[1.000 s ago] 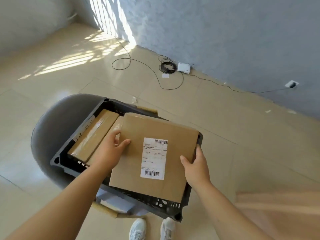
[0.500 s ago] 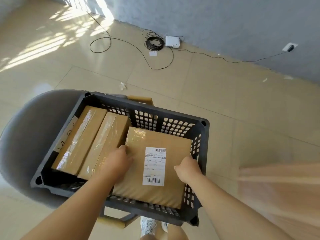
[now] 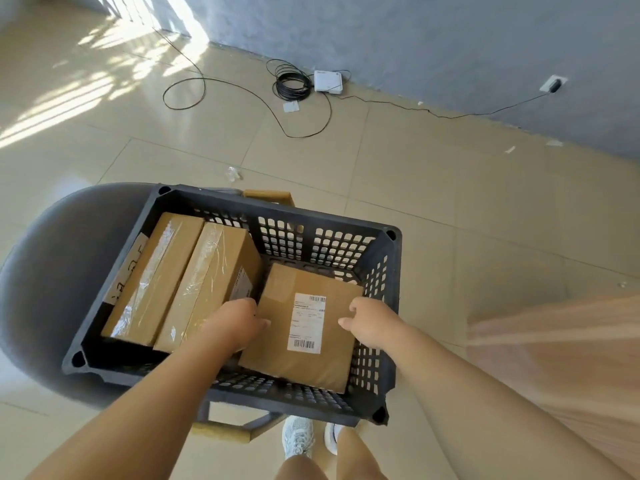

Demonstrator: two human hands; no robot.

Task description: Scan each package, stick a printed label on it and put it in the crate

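Gripping the box [image 3: 277, 344] by its left edge, the left hand [image 3: 239, 323] lays its thumb on top; the right hand [image 3: 372, 325] curls at the right edge, grip unclear. Brown, white label [image 3: 306, 322] up, the box lies in the crate's [image 3: 393, 306] right half, close beside a carton [image 3: 211, 282], with free room beyond its far edge

- A crate [image 3: 207, 200] sits on a chair [image 3: 52, 289], lower centre of the frame.
- In its left half, a left package [image 3: 152, 275] and a middle package [image 3: 207, 289] lie side by side.
- In its right half lies a labelled package [image 3: 277, 341], label [image 3: 306, 323] on top.
- A left hand [image 3: 235, 323] is at that package's left edge, a right hand [image 3: 372, 323] at its right; the right's grip is unclear.
- Upper centre, a cable coil [image 3: 291, 85] lies left of a box [image 3: 328, 82], by the wall [image 3: 450, 46].
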